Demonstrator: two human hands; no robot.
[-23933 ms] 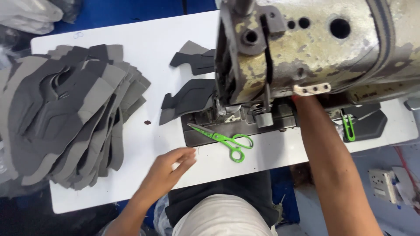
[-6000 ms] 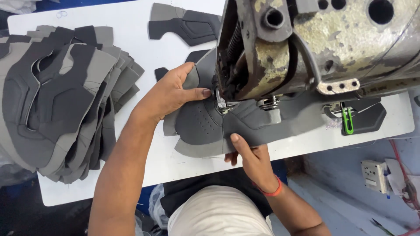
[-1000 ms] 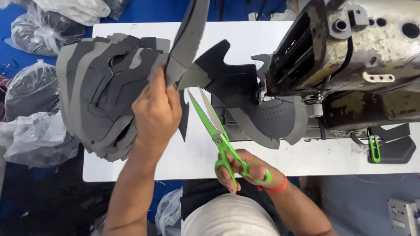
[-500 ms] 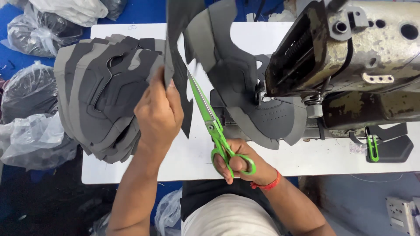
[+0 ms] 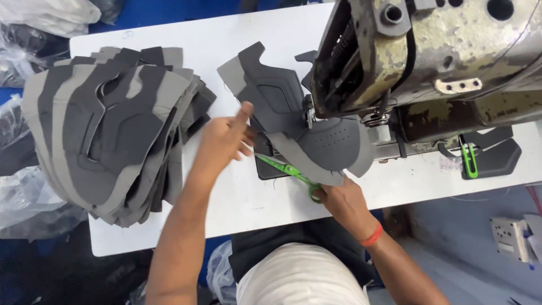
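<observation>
Scissors (image 5: 288,170) with green handles lie low across the frame's middle, their loops gripped by the right hand (image 5: 343,201). Left hand (image 5: 221,141), fingers loose and spread, touches the grey shoe piece (image 5: 316,135) under the sewing machine (image 5: 429,56). A stack of grey pieces (image 5: 107,130) fills the left of the white table (image 5: 248,197).
</observation>
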